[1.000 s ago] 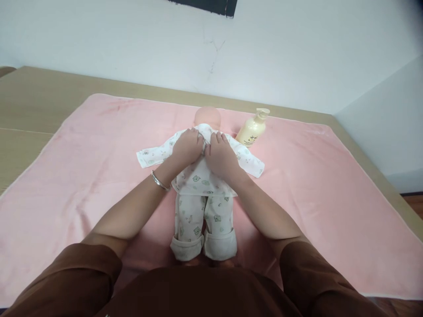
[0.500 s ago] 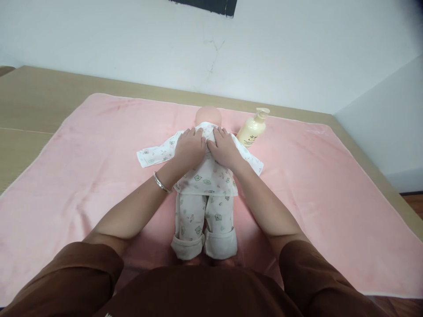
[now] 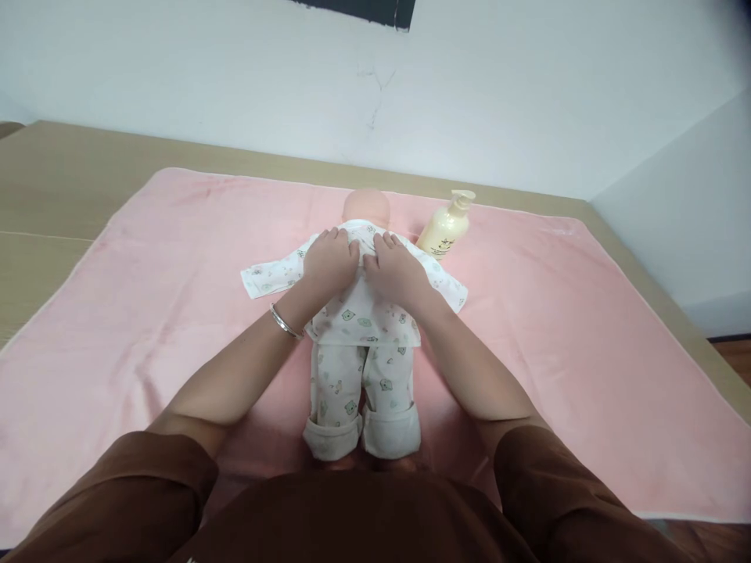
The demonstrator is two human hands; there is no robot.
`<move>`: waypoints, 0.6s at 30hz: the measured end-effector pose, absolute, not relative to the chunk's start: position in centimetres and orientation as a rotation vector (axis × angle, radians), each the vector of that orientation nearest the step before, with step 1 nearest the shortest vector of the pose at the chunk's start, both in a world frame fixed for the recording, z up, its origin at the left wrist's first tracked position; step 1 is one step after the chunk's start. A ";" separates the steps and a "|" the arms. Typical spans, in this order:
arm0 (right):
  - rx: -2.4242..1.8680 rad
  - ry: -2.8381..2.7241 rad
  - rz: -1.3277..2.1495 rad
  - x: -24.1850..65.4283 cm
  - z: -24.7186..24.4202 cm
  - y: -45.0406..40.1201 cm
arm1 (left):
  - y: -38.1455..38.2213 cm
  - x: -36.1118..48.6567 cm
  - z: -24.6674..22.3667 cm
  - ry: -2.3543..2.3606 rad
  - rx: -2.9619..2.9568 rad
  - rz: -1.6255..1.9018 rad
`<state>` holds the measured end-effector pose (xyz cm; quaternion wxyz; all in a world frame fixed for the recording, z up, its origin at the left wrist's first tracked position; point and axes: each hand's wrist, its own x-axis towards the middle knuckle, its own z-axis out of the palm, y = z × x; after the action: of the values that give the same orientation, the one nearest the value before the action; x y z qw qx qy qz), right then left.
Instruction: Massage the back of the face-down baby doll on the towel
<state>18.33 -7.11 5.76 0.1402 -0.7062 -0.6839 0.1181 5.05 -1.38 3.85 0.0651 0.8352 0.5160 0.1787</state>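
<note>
On the table (image 3: 52,188), a blanket (image 3: 557,375); behind, the wall (image 3: 516,94). Midway on the blanket, a doll (image 3: 364,335), head (image 3: 367,205) toward the wall. On its shirt (image 3: 364,309), left hand (image 3: 330,262) and right hand (image 3: 397,270) side by side. Right of the head, a bottle (image 3: 446,228).

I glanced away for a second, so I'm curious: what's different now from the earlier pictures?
Only a little. The left hand and right hand shifted slightly on the upper part of the shirt; cloth bunched between the thumbs a second ago now lies flatter. The doll's head, trousers, pump bottle and pink blanket stayed put.
</note>
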 end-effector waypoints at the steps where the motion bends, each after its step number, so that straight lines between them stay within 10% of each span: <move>1: -2.040 -1.969 0.362 18.9 5.7 -6.5 | -2.1 5.3 3.9 1.570 2.560 0.538; 18: -2.015 -1.979 0.289 19.2 6.1 -6.5 | -1.6 5.2 3.7 1.541 2.556 0.573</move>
<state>19.22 -6.53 6.08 0.1507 -0.7016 -0.6891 0.1008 5.25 -1.64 3.71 0.0513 0.8399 0.5065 0.1882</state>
